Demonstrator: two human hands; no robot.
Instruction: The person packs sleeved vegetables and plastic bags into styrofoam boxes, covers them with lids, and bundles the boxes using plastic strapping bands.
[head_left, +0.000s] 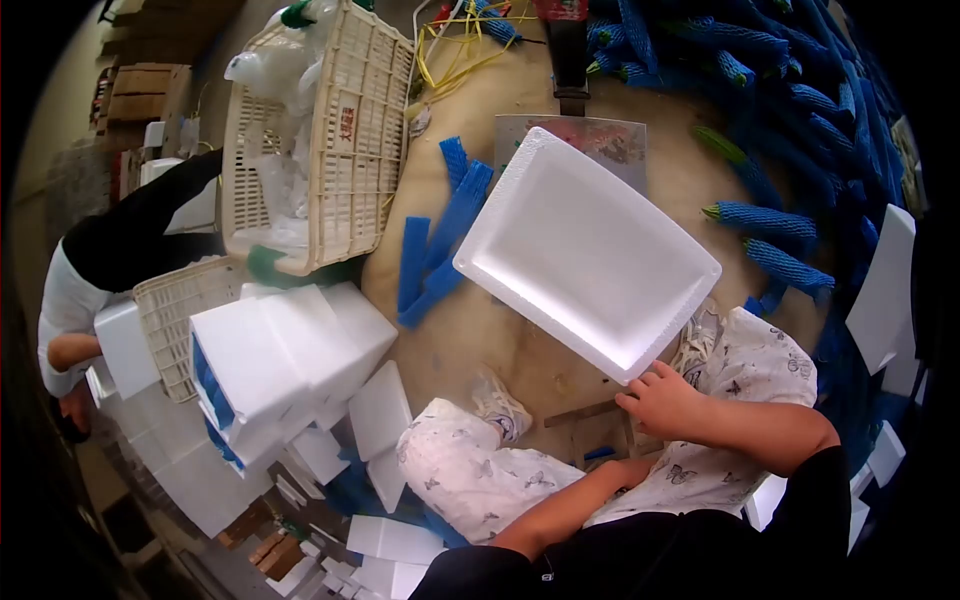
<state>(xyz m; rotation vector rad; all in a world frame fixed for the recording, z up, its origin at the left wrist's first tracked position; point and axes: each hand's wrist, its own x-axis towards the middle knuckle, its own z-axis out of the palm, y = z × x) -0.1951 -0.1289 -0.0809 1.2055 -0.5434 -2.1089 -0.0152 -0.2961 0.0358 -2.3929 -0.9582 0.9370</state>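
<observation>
An open white foam box (590, 250) sits at a slant in front of me, its hollow side facing up. Its far end overlaps a metal plate (620, 150) with reddish marks. At the box's near corner is my right hand (662, 402), with the fingers curled against the rim. My left hand (632, 470) rests low between my legs, below the right wrist, and its fingers are hidden. Left of the box lie flat blue mesh sleeves (440, 240). To the right, long green vegetables in blue mesh sleeves (765, 220) lie on the pale surface.
A large cream plastic crate (355, 140) with clear plastic bags stands at upper left. White foam boxes (290, 350) are stacked below it. A co-worker (75, 290) bends at the far left. More blue-sleeved vegetables (730, 40) are heaped at upper right, with a foam piece (885, 290) at the edge.
</observation>
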